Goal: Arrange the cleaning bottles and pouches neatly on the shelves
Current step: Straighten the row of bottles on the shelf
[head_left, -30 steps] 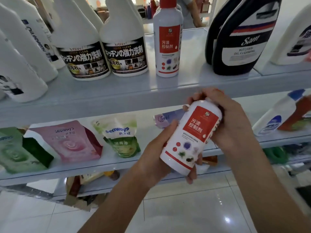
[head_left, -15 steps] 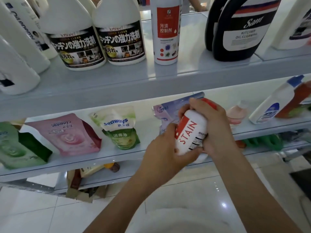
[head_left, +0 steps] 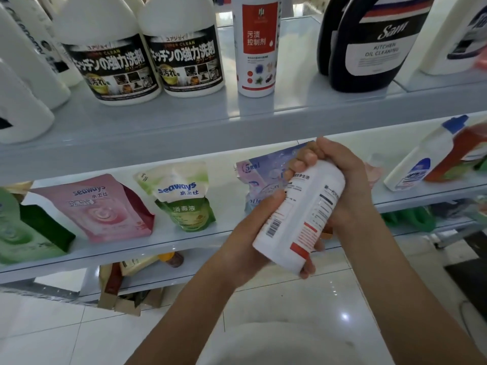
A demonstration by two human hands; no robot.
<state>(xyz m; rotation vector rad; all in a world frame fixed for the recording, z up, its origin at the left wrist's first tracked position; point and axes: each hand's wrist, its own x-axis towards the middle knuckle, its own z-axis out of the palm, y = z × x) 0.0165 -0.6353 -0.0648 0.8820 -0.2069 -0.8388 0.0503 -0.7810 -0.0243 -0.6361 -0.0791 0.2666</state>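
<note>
Left hand (head_left: 246, 242) and right hand (head_left: 349, 184) grip bottle (head_left: 303, 216) before pouch (head_left: 259, 180).

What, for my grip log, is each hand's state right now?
Left hand: holding the lower end of the white cylindrical plastic bottle.
Right hand: gripping the same bottle's top end.

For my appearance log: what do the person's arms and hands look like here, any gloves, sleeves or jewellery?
The left hand and right hand are bare: no gloves, no rings showing. Both forearms are uncovered to the frame edge: no sleeves, watch or bands.
</note>
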